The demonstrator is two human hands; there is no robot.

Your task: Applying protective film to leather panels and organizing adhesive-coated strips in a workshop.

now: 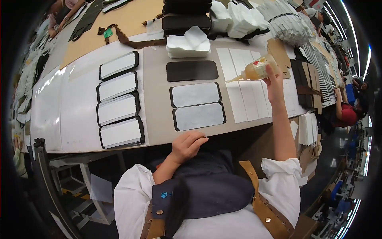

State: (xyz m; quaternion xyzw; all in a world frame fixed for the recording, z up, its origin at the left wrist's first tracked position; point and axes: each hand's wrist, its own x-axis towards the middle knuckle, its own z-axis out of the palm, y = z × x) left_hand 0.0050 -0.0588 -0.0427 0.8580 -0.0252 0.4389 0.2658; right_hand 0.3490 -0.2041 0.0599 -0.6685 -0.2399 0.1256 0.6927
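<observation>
My right hand point(273, 81) grips a squeeze bottle of amber liquid point(258, 67), its nozzle tilted down over white strips point(243, 107) laid side by side on the right. My left hand point(186, 145) is curled at the table's front edge, just below two black-edged panels with pale tops point(197, 115); whatever its fingers hold, if anything, is hidden. Above those panels lies a plain black panel point(191, 71) on a grey board point(155, 99). Four more black-edged pieces topped with white point(119, 131) form a column at the left.
Behind stand stacks of black panels point(186, 24), white pads point(187, 49) and a bundle of white pieces point(286, 28). Brown and black boards point(300, 79) lie at the right. Co-workers are at far left point(59, 18) and right point(346, 113). A metal frame point(87, 171) is below left.
</observation>
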